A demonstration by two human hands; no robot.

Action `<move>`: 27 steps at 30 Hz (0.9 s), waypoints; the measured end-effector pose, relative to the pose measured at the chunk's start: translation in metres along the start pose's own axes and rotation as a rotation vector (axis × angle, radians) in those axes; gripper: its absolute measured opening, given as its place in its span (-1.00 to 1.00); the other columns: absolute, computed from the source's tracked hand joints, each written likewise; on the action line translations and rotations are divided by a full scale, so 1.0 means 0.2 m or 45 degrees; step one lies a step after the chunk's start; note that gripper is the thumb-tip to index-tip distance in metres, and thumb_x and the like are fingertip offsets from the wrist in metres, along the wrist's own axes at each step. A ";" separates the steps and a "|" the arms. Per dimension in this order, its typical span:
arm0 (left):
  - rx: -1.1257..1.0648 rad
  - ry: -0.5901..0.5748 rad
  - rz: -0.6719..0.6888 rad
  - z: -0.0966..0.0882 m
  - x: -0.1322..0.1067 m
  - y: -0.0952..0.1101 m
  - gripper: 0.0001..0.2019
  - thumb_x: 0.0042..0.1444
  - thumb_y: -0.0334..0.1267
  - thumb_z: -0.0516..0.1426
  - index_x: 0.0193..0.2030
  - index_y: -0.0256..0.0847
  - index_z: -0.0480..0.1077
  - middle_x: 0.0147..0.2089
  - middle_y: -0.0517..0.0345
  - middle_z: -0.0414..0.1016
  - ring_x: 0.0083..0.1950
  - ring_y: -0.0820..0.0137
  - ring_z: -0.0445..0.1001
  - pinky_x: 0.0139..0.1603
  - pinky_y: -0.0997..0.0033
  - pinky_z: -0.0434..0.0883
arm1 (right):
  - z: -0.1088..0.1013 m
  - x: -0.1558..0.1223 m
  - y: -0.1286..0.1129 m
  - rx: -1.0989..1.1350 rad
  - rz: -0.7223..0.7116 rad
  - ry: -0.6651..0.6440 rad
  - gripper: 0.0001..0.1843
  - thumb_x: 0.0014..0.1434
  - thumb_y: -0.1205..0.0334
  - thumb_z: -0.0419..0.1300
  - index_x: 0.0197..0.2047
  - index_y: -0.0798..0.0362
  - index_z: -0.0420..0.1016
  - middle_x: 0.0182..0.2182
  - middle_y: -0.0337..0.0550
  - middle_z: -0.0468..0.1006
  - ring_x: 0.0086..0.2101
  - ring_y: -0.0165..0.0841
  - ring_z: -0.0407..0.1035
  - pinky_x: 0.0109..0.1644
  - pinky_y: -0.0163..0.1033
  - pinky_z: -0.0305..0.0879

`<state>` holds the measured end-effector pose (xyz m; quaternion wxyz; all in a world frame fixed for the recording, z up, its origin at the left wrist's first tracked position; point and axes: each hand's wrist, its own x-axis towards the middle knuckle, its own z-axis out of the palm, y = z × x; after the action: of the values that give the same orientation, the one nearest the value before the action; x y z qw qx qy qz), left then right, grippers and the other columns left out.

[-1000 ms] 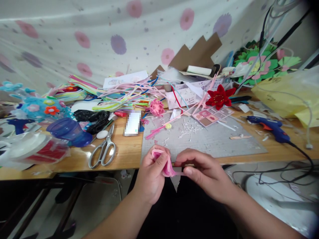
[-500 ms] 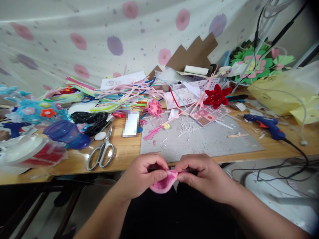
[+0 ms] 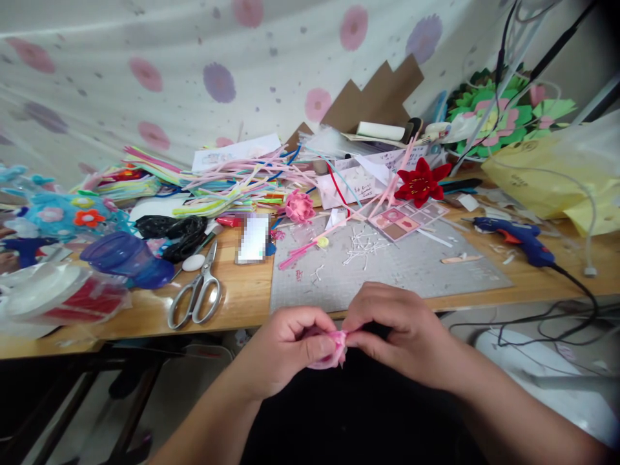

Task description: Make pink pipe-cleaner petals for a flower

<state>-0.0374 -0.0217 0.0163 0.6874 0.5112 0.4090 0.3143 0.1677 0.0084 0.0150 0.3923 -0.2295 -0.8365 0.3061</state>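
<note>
Just in front of the table edge, my left hand [image 3: 283,352] pinches a fuzzy pink chenille-stem petal [image 3: 323,363] between thumb and fingers. My right hand [image 3: 404,332] is closed at the petal's right tip, with thumb and forefinger pressed together on it. The left thumb covers much of the petal. Beyond my hands, a grey cutting mat [image 3: 310,290] bears a scatter of short white stamens [image 3: 364,248] and some pink stems [image 3: 303,252]. A pink chenille flower [image 3: 299,206] and a red one [image 3: 422,183] are farther back.
Silver scissors [image 3: 197,290] lie left of the mat, near a phone-like blurred rectangle [image 3: 252,239]. On the right rests a blue glue gun [image 3: 516,239], its cord trailing over the edge. Bundles of coloured chenille stems [image 3: 232,184] fill the back, beside an eyeshadow-like palette [image 3: 400,223].
The petal has been turned and folded smaller; its open hollow shows less now. My left thumb has moved over it, and my right hand has risen slightly.
</note>
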 end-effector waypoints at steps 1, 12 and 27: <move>-0.041 0.000 0.001 0.00 0.00 -0.01 -0.88 0.09 -0.25 0.21 -0.38 -0.27 0.48 -0.42 0.08 0.51 -0.43 0.51 0.38 -0.42 0.53 0.26 | 0.00 0.00 0.01 -0.003 -0.043 0.036 -0.94 0.22 0.30 0.23 -0.30 0.09 0.49 -0.46 -0.22 0.48 -0.41 -0.43 0.33 -0.31 -0.29 0.23; -0.497 0.081 0.045 0.09 0.03 -0.05 -0.84 0.05 -0.27 0.24 -0.48 -0.29 0.43 -0.49 0.07 0.53 -0.45 0.45 0.47 -0.47 0.56 0.22 | 0.04 -0.05 0.02 -0.371 -0.253 0.452 -0.89 0.13 0.38 0.26 -0.25 0.00 0.55 -0.06 -0.10 0.26 0.02 -0.12 0.14 0.16 0.16 0.05; 0.767 1.022 0.358 -0.38 -0.05 0.00 -0.89 0.08 -0.25 0.13 -0.34 -0.20 0.46 -0.36 0.12 0.49 -0.29 0.32 0.44 -0.24 0.38 0.33 | 0.02 0.04 0.19 -0.363 -0.259 0.024 -0.95 0.22 0.30 0.17 -0.24 -0.01 0.47 -0.40 -0.20 0.49 -0.34 -0.34 0.43 0.14 -0.03 0.24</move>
<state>-0.1084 0.0043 0.0082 0.2500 0.5756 0.6402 0.4431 0.1642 0.0391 -0.0089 0.3925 -0.1996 -0.8867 0.1411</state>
